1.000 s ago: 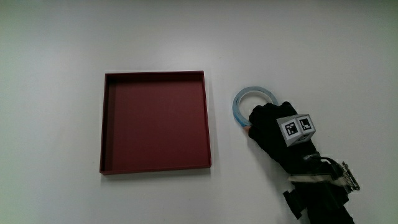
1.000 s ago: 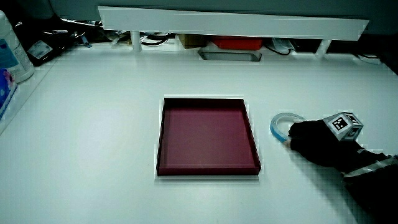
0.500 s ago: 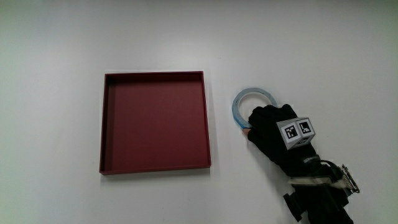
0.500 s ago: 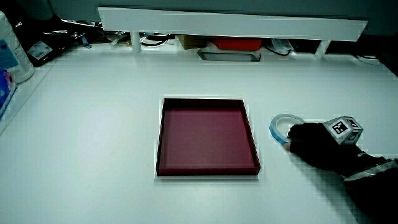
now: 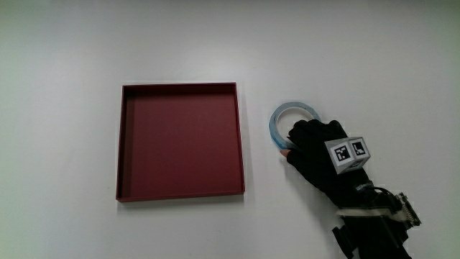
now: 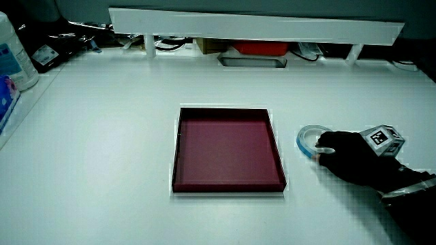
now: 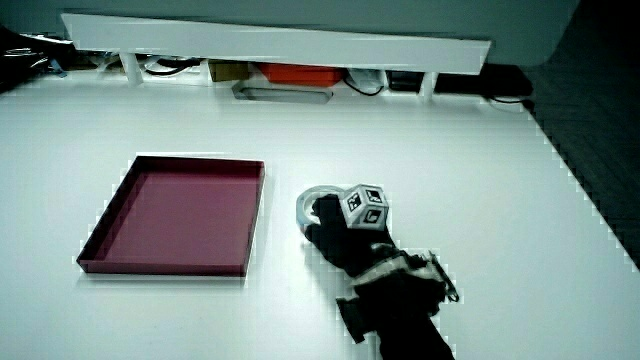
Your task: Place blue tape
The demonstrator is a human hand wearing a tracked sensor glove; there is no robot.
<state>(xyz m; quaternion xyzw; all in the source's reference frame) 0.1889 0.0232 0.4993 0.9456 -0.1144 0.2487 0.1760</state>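
The blue tape is a pale blue ring lying flat on the white table, beside the dark red square tray and outside it. The gloved hand rests on the part of the ring nearest the person, fingers curled over its rim, with the patterned cube on its back. The forearm runs toward the person. In both side views the tape shows between the tray and the hand. The hand hides the ring's nearer part. Nothing lies in the tray.
A low white partition runs along the table's edge farthest from the person, with a grey tray and a red object under it. A white bottle stands at the table's edge in a side view.
The hand and its cube have drawn back slightly toward the person. The tape and the tray lie where they were.
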